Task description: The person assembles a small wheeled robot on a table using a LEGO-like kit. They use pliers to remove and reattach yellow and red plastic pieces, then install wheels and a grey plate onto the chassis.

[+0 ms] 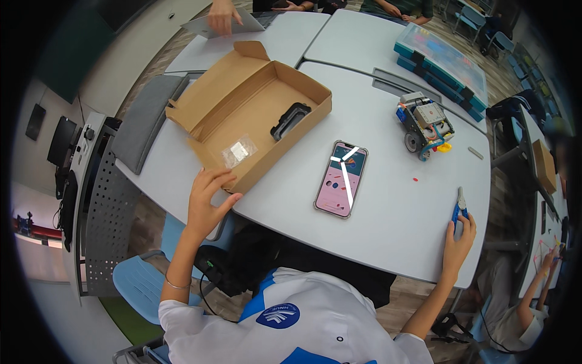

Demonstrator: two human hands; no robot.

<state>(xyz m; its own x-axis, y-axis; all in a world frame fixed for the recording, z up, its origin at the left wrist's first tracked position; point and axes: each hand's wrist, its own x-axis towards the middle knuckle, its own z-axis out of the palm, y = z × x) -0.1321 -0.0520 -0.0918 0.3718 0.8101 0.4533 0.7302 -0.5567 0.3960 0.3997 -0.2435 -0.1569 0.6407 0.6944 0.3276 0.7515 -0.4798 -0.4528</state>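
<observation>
My left hand (pixel 209 203) rests at the near corner of an open brown cardboard box (pixel 267 159), its thumb and fingers apart at the rim. Inside the box lie a black plastic part (pixel 291 120) and a small clear plastic bag (pixel 239 150). At the right side of the table my right hand (pixel 459 239) is closed round the blue handles of small pliers (pixel 461 207), with the grey jaws pointing away from me. Between my hands lies a phone (pixel 341 181) in a clear case, its screen lit.
A small wheeled robot model (pixel 426 124) stands at the right. Near it are a red piece (pixel 415 179) and a grey bar (pixel 475 153). Teal storage cases (pixel 442 67) are stacked behind. A grey pouch (pixel 148 121) lies left. Another person's hand (pixel 224 17) touches a laptop (pixel 239 25).
</observation>
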